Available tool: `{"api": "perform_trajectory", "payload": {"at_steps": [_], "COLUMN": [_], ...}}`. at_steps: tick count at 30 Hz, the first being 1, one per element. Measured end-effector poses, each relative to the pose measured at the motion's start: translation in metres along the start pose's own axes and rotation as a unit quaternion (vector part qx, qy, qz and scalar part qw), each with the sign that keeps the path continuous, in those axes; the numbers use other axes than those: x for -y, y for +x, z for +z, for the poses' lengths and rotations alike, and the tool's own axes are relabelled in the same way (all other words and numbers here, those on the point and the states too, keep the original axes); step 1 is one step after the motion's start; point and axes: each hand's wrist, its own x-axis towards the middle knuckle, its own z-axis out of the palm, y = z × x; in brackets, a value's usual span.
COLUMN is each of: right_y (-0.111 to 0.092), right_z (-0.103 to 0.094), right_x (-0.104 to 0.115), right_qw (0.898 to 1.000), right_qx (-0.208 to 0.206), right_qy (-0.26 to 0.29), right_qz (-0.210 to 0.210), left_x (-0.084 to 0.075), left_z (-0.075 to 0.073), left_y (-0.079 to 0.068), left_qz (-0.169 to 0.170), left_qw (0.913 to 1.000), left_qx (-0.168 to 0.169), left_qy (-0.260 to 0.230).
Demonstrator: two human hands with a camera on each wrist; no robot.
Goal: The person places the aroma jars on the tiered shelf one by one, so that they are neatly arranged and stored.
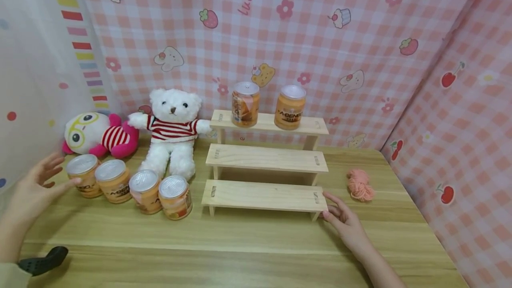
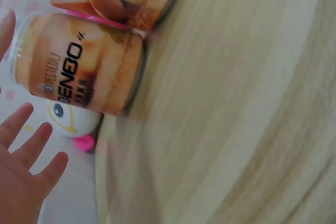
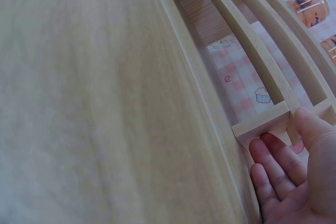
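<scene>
My left hand [image 1: 38,186] is beside the leftmost can [image 1: 84,177], its fingers spread and its thumb overlapping the can in the head view. The left wrist view shows the fingers apart around a can with an orange label [image 2: 84,66]. Several such cans stand upright in a slanting row on the table. At the right, my right hand [image 1: 346,223] holds the lower right end of a three-step wooden stand [image 1: 264,195]. Its thumb lies at the board's corner and the other fingers bend by the leg [image 3: 262,124]. Two cans, one left [image 1: 245,106] and one right [image 1: 290,109], stand on the top step.
A white teddy bear [image 1: 172,128] in a striped shirt sits behind the can row, beside a pink-and-white plush toy [image 1: 102,134]. Pink yarn [image 1: 360,185] lies right of the stand. A checked cloth [image 1: 280,34] hangs behind the table [image 1: 224,252].
</scene>
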Motion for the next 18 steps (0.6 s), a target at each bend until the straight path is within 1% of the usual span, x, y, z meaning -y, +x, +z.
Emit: {"api": "perform_trajectory", "payload": {"at_steps": [4,7,12,14,18], "right_y": [0.000,0.000,-0.001,-0.001,-0.001], "right_z": [0.000,0.000,0.000,0.000,0.001], "right_x": [-0.001,-0.001,0.000,0.001,0.001], "right_qw": [1.000,1.000,1.000,1.000,1.000], "right_qx": [0.000,0.001,0.004,0.004,0.004], "right_qy": [0.004,0.006,0.008,0.008,0.008], "right_qz": [-0.002,-0.003,-0.004,-0.004,-0.005], "left_x": [0.008,0.013,0.014,0.014,0.013], "left_z": [-0.001,0.000,0.002,0.003,0.005], "left_y": [0.003,0.005,0.006,0.006,0.006], "left_qz": [-0.018,-0.032,-0.035,-0.034,-0.045], "left_qw": [0.9989,0.9971,0.9960,0.9961,0.9959], "left_qx": [0.042,0.067,0.079,0.078,0.075], "left_qy": [-0.009,-0.019,-0.022,-0.023,-0.025]}}
